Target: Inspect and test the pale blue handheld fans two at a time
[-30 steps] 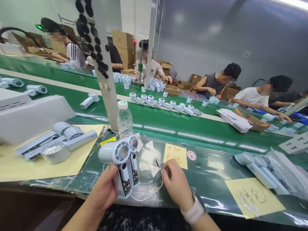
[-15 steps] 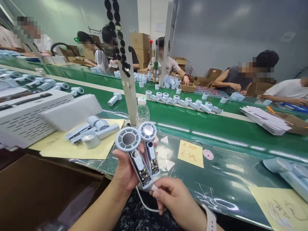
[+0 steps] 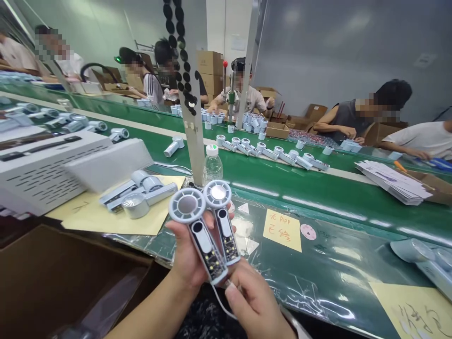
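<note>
Two handheld fans (image 3: 202, 241) with bare circuit boards showing lie tilted in our left hand (image 3: 185, 256), held up over the edge of the shiny green mat (image 3: 328, 282). Our left fingers wrap behind them, with just the tips peeking out. Our right hand (image 3: 254, 301) is close below the fans, its fingers (image 3: 236, 294) pinching a thin white cable (image 3: 221, 301). A yellow note (image 3: 282, 230) lies on the mat beside us. More fans (image 3: 148, 188) sit on a yellow sheet (image 3: 88, 216) to our left. Past a water bottle (image 3: 213, 165), a green belt (image 3: 282, 188) runs, with people (image 3: 348, 117) working across it
</note>
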The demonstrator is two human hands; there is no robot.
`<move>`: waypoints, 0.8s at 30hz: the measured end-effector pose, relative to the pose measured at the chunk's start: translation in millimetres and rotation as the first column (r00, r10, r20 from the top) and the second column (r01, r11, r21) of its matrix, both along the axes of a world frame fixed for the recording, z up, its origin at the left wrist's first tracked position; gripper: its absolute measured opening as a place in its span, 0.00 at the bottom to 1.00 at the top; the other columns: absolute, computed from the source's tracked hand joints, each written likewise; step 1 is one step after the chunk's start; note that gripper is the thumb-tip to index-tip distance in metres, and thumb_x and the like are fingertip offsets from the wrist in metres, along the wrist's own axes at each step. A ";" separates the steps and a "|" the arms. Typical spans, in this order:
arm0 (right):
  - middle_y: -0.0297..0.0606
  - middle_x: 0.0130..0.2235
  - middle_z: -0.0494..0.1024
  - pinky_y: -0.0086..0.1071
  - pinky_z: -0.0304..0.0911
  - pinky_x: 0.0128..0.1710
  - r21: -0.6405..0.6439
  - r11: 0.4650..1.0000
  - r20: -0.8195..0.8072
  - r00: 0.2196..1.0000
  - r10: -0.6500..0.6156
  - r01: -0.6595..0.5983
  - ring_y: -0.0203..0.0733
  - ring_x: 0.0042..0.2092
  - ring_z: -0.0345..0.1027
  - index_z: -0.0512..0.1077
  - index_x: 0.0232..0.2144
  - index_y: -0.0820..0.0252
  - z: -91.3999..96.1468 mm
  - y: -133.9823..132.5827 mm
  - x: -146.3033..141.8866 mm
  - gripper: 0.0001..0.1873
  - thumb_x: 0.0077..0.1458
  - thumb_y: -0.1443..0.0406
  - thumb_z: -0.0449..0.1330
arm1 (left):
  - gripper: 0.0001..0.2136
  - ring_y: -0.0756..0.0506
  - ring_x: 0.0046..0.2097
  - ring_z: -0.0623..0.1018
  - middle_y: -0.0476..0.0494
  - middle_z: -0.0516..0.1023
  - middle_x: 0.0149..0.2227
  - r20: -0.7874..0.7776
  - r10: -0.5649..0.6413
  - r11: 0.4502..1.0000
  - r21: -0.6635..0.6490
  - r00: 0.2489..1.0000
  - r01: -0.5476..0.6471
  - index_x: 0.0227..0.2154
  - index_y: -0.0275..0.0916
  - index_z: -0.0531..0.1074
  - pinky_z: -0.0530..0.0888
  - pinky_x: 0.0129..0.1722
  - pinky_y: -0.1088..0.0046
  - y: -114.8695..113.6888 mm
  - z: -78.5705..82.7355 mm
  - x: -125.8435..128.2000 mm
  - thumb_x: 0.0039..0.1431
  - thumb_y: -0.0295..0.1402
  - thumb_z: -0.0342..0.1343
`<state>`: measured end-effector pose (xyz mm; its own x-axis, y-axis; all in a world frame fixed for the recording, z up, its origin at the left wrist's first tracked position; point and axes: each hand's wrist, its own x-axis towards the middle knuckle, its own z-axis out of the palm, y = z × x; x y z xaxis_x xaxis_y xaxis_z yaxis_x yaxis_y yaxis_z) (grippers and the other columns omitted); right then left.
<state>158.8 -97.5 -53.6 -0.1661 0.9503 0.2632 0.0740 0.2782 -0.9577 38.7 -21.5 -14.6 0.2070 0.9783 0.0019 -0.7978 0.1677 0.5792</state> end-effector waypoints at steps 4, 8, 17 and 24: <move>0.38 0.32 0.73 0.32 0.59 0.37 -0.133 0.987 -0.045 0.994 -0.099 0.092 0.41 0.35 0.66 0.67 0.25 0.57 2.0 -0.6 0.3 0.24 0.62 0.47 0.53 | 0.27 0.40 0.40 0.81 0.40 0.83 0.41 0.041 -0.016 1.000 0.003 0.999 0.016 0.19 0.38 0.74 0.81 0.38 0.66 -1.9 8.0 -2.3 0.33 0.61 0.66; 0.28 0.17 0.65 0.29 0.54 0.25 -0.381 0.923 -0.217 0.966 -0.139 0.047 0.35 0.22 0.59 0.65 0.23 0.57 -6.0 -3.1 -7.1 0.25 0.59 0.45 0.57 | 0.28 0.39 0.41 0.80 0.40 0.82 0.42 -0.055 0.021 0.996 0.083 0.998 -0.016 0.19 0.38 0.74 0.81 0.38 0.66 -8.0 7.2 -0.3 0.32 0.63 0.65; 0.36 0.29 0.70 0.34 0.60 0.35 -0.243 0.967 -0.085 0.991 -0.099 0.076 0.41 0.33 0.64 0.66 0.24 0.57 7.6 1.9 12.4 0.23 0.61 0.47 0.53 | 0.29 0.34 0.45 0.80 0.41 0.82 0.37 -0.121 0.077 0.980 0.190 0.990 -0.053 0.25 0.39 0.77 0.79 0.44 0.60 -3.1 -3.8 -1.9 0.36 0.64 0.63; 0.45 0.63 0.67 0.51 0.48 0.63 -0.026 0.893 0.125 0.888 -0.442 0.448 0.59 0.65 0.54 0.71 0.52 0.52 5.1 15.4 52.5 0.24 0.57 0.50 0.61 | 0.22 0.33 0.47 0.79 0.39 0.84 0.39 -0.243 -0.086 0.987 0.111 0.966 0.116 0.42 0.39 0.81 0.72 0.53 0.55 -22.9 -4.6 -12.1 0.43 0.44 0.71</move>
